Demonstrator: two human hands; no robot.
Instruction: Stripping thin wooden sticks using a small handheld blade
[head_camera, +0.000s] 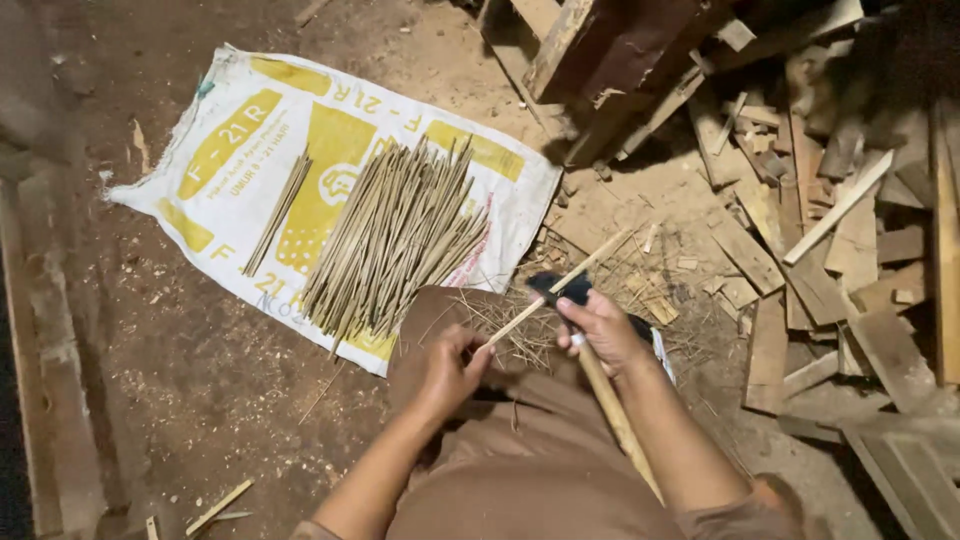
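Dirt floor strewn with sawdust, dim workshop corner, one white and yellow woven sack (240, 130) spread flat on the ground. Left hand (447, 372) pinches the near end of one thin bamboo stick (560, 287), fingers clenched around it, stick angled up to the right over the lap. Right hand (600, 330) closed around a wooden-handled knife (612, 405), its dark blade (560, 290) touching the stick near the middle. Judging by the piles, a good share looks done: one big heap of finished sticks (395, 240) lies on the sack, too many to count, several dozen at least, plus one small loose bundle (278, 212) of maybe ten beside it to the left. Fine shavings (520, 330) rest on the brown-clothed knee. Unsplit stock isn't clearly visible, so what's left can't be told. Scrap wood offcuts (820, 250) piled at right, dozens, uncountable
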